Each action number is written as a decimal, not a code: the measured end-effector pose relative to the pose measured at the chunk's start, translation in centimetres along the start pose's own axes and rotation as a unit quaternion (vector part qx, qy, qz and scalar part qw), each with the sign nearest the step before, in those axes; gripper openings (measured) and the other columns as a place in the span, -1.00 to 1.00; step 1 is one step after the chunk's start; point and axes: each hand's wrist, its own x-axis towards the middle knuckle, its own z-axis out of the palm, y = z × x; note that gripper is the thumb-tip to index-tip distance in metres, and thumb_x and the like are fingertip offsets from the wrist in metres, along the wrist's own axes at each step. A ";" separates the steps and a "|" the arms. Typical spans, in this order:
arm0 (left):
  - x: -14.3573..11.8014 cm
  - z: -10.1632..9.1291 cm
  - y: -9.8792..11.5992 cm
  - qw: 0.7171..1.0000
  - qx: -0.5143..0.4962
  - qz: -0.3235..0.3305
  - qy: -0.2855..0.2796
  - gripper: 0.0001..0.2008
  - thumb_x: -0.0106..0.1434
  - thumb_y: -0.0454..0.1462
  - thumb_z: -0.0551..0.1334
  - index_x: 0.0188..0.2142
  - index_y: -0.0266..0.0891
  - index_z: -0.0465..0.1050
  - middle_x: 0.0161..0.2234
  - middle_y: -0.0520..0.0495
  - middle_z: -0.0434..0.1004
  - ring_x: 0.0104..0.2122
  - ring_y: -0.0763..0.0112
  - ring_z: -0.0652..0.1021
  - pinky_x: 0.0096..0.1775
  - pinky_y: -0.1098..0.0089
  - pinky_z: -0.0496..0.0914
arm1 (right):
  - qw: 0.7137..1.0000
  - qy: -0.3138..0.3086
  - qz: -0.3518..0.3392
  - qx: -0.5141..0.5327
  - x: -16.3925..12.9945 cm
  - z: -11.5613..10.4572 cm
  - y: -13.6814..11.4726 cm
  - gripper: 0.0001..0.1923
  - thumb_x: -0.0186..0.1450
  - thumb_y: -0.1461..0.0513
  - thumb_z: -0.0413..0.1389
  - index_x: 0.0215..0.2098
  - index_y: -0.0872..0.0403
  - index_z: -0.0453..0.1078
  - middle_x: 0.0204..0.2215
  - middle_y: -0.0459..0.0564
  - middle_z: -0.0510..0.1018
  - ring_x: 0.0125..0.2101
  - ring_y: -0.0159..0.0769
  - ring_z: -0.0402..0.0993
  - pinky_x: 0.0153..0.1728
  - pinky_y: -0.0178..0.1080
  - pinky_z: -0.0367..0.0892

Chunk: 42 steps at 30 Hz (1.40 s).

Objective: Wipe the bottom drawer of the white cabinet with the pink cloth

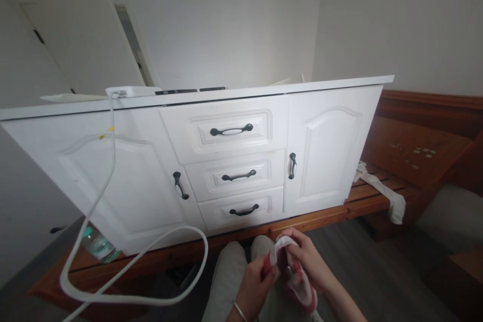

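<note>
Low at the bottom edge of the head view, both hands meet over the person's lap, above light trousers (226,282). Ahead of them stands a white sideboard (324,146) resting on a low wooden bench (362,198). It has three drawers stacked in the middle, each with a dark handle (231,131), and a door on either side; all are closed, so nothing inside can be seen. A white device (132,91) lies on top at the left, and a thick white cable (113,161) drops from it, hangs in front of the left door and loops wide across the space just left of the knees, near the hands but apart from them. A pale cloth (381,191) trails over the bench at the right end. A greenish bottle-like thing (98,246) shows below the left door, too blurred to tell more. A bracelet (239,310) circles the left wrist.

The left hand (256,282) has its grip closed, pinching one edge of a white and red sock (298,276). The right hand (305,256) also has its grip closed on the sock, fingers curled over the upper part near the opening. The sock hangs between the two hands, its lower end drooping towards the lap, clear of the cable and the sideboard.
</note>
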 end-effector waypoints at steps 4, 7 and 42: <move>-0.9 -2.0 2.7 0.996 -0.061 0.037 0.058 -0.53 0.36 -0.08 0.15 0.22 -0.12 0.37 0.17 -0.15 0.49 0.12 0.16 0.50 0.16 0.22 0.37 | 0.995 0.000 -0.064 -0.070 1.5 0.2 -0.5 -0.80 0.16 0.14 0.20 -0.32 0.10 0.41 -0.44 -0.09 0.52 -0.40 -0.32 0.40 -0.33 -0.29 0.30; -1.1 -1.7 3.2 0.996 -0.044 0.028 0.073 -0.40 0.27 -0.09 0.25 0.28 -0.09 0.26 0.21 -0.15 0.45 0.12 0.14 0.50 0.13 0.23 0.39 | 0.992 -0.023 -0.069 -0.108 1.8 1.4 -0.2 -0.77 0.22 0.08 0.18 -0.32 0.09 0.40 -0.46 -0.09 0.51 -0.41 -0.31 0.39 -0.36 -0.28 0.29; -1.4 -15.4 6.0 0.985 0.070 0.008 0.155 -0.69 0.02 -0.14 0.36 -0.23 -0.20 0.64 -0.23 -0.11 0.64 -0.22 0.18 0.56 -0.03 0.18 0.46 | 0.907 -0.156 -0.174 -0.349 4.6 0.0 -8.5 -0.72 0.29 0.05 0.17 -0.42 0.10 0.46 -0.57 -0.17 0.39 -0.50 -0.41 0.22 -0.43 -0.31 0.10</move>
